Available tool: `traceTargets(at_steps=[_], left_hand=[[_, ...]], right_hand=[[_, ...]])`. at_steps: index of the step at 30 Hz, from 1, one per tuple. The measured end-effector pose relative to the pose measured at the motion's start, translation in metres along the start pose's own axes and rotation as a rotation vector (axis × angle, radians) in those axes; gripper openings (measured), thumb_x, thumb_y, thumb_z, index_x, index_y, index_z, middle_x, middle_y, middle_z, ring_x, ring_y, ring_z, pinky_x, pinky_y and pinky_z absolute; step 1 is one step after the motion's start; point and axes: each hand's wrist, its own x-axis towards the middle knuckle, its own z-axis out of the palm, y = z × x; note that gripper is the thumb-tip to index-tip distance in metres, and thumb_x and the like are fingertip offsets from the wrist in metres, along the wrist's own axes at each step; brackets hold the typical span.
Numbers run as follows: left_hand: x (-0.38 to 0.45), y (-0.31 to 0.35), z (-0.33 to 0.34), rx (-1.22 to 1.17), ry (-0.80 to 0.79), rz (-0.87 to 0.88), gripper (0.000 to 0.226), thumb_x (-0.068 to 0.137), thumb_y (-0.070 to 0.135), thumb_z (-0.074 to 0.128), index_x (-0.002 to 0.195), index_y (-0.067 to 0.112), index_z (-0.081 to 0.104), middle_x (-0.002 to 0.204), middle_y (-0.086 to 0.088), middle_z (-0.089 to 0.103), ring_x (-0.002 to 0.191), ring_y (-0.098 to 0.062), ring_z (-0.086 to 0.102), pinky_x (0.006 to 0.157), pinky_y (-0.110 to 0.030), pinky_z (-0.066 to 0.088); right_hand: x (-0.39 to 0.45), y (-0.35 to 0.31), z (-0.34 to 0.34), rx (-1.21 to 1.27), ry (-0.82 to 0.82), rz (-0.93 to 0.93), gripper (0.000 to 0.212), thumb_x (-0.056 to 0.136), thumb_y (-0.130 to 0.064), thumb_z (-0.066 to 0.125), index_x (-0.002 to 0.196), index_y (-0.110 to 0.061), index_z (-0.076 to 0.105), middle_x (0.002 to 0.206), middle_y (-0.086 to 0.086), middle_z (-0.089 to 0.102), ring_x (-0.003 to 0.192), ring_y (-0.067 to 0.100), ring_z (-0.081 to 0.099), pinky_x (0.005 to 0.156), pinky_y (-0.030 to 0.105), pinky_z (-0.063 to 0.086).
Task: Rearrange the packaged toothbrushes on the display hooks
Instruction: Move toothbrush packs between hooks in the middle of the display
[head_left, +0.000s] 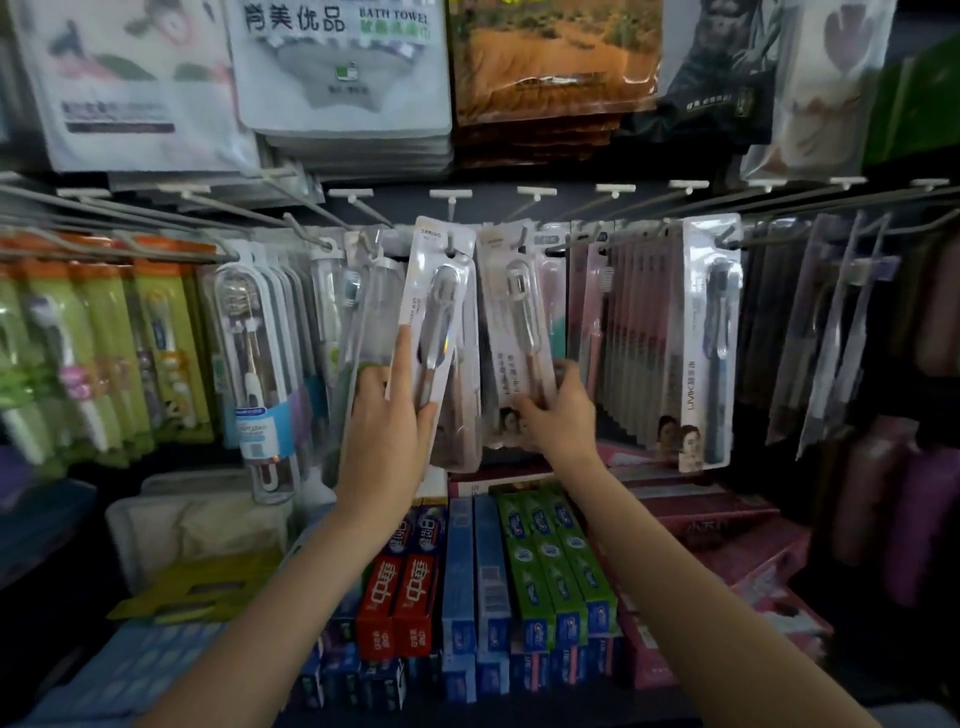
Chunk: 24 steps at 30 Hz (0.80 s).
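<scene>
At frame centre, a white toothbrush pack (435, 312) is pinched by the left hand (387, 415), its hang hole at a hook (451, 244). A neighbouring pack (519, 332) is gripped by the right hand (558, 410). If tilted carelessly, the hole could be missed and the pack dropped onto the toothpaste boxes (519, 571) below.

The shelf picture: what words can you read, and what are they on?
"BATH TOWEL" and "尚美优品": white towel pack, top row.
"SPRING": top of the toothbrush pack gripped by the left hand.
"LMK": side of the grey toothbrush pack, right.
"中華": red toothpaste boxes, below.
Pack held by the right hand, green toothpaste boxes: too blurred.
</scene>
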Motion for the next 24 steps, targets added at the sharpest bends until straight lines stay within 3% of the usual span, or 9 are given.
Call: traceTargets(at_steps=[2,7,9,11,14,17,19,21,24], left_hand=[[0.000,-0.002,0.000,0.005,-0.005,0.001,0.082,0.091,0.018,0.054,0.144,0.030,-0.007,0.113,-0.018,0.043,0.096,-0.031,0.051,0.082,-0.043,0.047],[0.000,0.006,0.007,-0.063,0.027,0.001,0.080,0.091,0.018,0.055,0.142,0.038,-0.004,0.112,-0.017,0.045,0.093,-0.028,0.053,0.080,-0.041,0.048],[-0.001,0.007,0.010,-0.103,0.034,-0.001,0.082,0.092,0.019,0.054,0.139,0.042,-0.009,0.112,-0.015,0.044,0.093,-0.026,0.052,0.081,-0.040,0.048],[-0.001,0.004,0.011,-0.114,0.042,0.008,0.083,0.092,0.019,0.053,0.138,0.045,-0.010,0.112,-0.015,0.044,0.094,-0.026,0.052,0.082,-0.040,0.048],[0.001,0.001,0.011,-0.082,0.055,0.029,0.081,0.090,0.018,0.055,0.141,0.040,-0.003,0.110,-0.017,0.045,0.093,-0.029,0.053,0.080,-0.040,0.048],[0.002,0.001,0.013,-0.073,0.051,0.023,0.080,0.090,0.018,0.056,0.142,0.038,-0.001,0.112,-0.018,0.045,0.096,-0.030,0.053,0.081,-0.040,0.047],[0.002,0.001,0.014,-0.080,0.054,0.016,0.080,0.090,0.018,0.055,0.142,0.038,-0.003,0.114,-0.018,0.045,0.096,-0.030,0.053,0.079,-0.040,0.047],[0.001,0.002,0.016,-0.083,0.057,0.020,0.081,0.090,0.018,0.056,0.142,0.038,-0.003,0.114,-0.017,0.044,0.095,-0.030,0.054,0.079,-0.039,0.046],[0.000,0.003,0.015,-0.083,0.052,0.018,0.082,0.090,0.018,0.056,0.143,0.037,-0.003,0.115,-0.017,0.044,0.097,-0.029,0.053,0.080,-0.034,0.043]], right_hand=[[0.001,0.004,-0.014,-0.015,0.015,-0.050,0.043,0.086,-0.008,0.062,0.124,-0.012,0.043,0.099,-0.001,0.058,0.073,0.003,0.056,0.061,0.014,0.046],[0.002,0.008,-0.054,-0.252,-0.075,-0.231,0.010,0.089,-0.010,0.059,0.094,-0.012,0.051,0.073,-0.003,0.056,0.064,0.018,0.057,0.055,0.027,0.047],[0.007,0.007,-0.065,-0.371,-0.028,-0.285,0.022,0.088,-0.011,0.059,0.078,-0.022,0.043,0.068,-0.008,0.052,0.058,0.010,0.052,0.049,0.022,0.039],[0.012,0.008,-0.069,-0.416,-0.025,-0.268,0.028,0.088,-0.013,0.060,0.072,-0.024,0.040,0.071,0.001,0.055,0.061,0.016,0.055,0.050,0.026,0.041],[0.012,0.015,-0.065,-0.275,-0.112,-0.145,0.015,0.088,-0.016,0.061,0.092,-0.004,0.053,0.088,0.020,0.059,0.070,0.029,0.063,0.055,0.033,0.053],[0.004,0.015,-0.054,-0.081,-0.205,-0.061,0.028,0.086,-0.017,0.064,0.106,-0.009,0.048,0.096,0.009,0.061,0.070,0.009,0.063,0.056,0.019,0.052],[0.004,0.015,-0.043,-0.029,-0.235,-0.027,0.054,0.082,-0.022,0.069,0.126,-0.014,0.040,0.119,0.002,0.057,0.098,0.011,0.060,0.085,0.030,0.052],[0.007,0.015,-0.029,-0.040,-0.223,-0.014,0.074,0.079,-0.026,0.071,0.139,-0.015,0.029,0.133,0.001,0.047,0.120,0.016,0.048,0.102,0.033,0.040],[0.008,0.013,-0.006,0.002,-0.164,0.006,0.069,0.080,-0.024,0.070,0.137,-0.015,0.031,0.121,0.004,0.051,0.112,0.018,0.050,0.091,0.028,0.042]])
